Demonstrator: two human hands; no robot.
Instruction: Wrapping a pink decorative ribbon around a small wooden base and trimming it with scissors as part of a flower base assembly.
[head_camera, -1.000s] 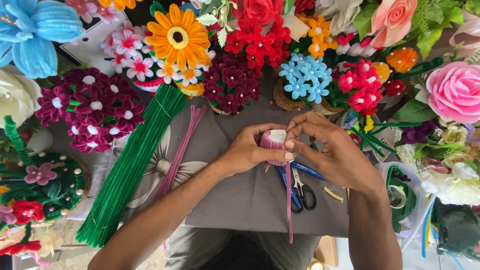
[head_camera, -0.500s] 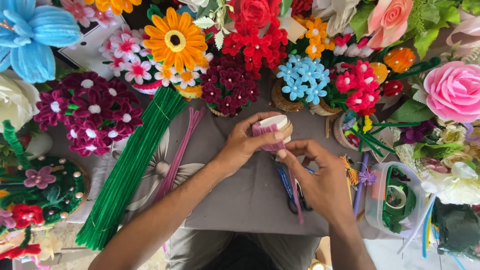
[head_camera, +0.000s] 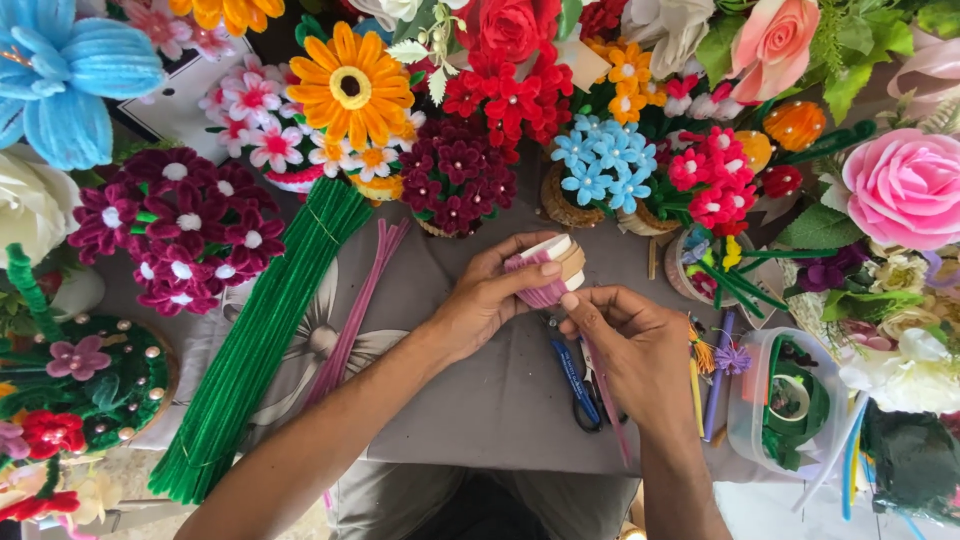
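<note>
Lying near the desk's left edge, a green pipe-cleaner bundle stays untouched. Mid-desk, the left hand grips a small roll wound with pink pipe cleaner, light and bendy, best held at its ends. The right hand pinches the strand beside it, above blue-handled scissors.

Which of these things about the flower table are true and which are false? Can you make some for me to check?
1. The left hand holds a small round spool wrapped with pink pipe cleaner. True.
2. The right hand holds the blue-handled scissors. False: they lie on the grey cloth, partly under that hand.
3. The long bundle of green pipe cleaners lies left of the hands. True.
4. The big orange pipe-cleaner flower is in the left hand. False: it stands among the other flowers.
</note>
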